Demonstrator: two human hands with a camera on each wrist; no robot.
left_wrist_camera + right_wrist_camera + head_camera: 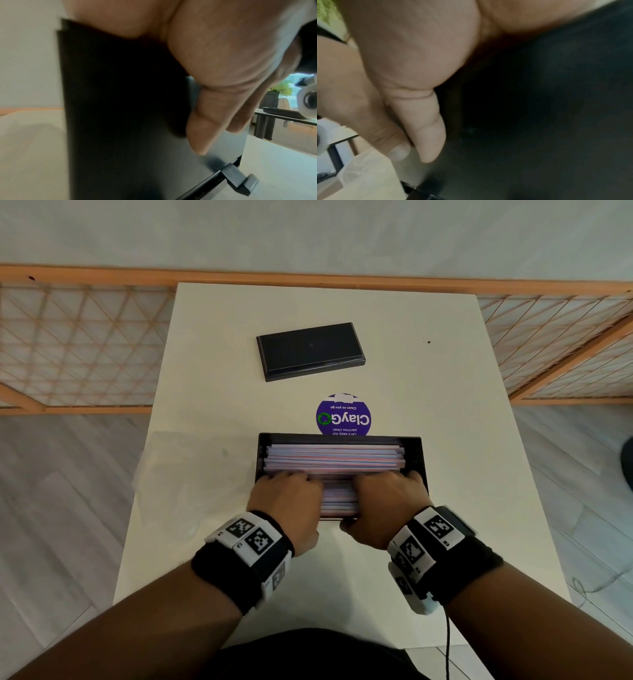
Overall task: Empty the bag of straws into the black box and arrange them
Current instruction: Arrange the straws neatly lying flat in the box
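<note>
The black box (420, 455) stands at the table's near middle, packed with pale pink, blue and white straws (335, 457) lying crosswise. My left hand (287, 494) and right hand (390, 498) both grip its near wall. Their fingers curl over the rim onto the straws, and the fingertips are hidden. In the left wrist view my thumb (204, 125) presses the box's outer wall (120, 121). The right wrist view shows the same, thumb (426, 128) against the dark wall (539, 121). The emptied clear bag (191, 470) lies flat left of the box.
The box's black lid (310, 350) lies further back on the white table (445, 405). A round purple sticker (343, 416) sits just behind the box. A wooden lattice screen (78, 344) stands behind the table. A cable (447, 642) hangs from my right wristband.
</note>
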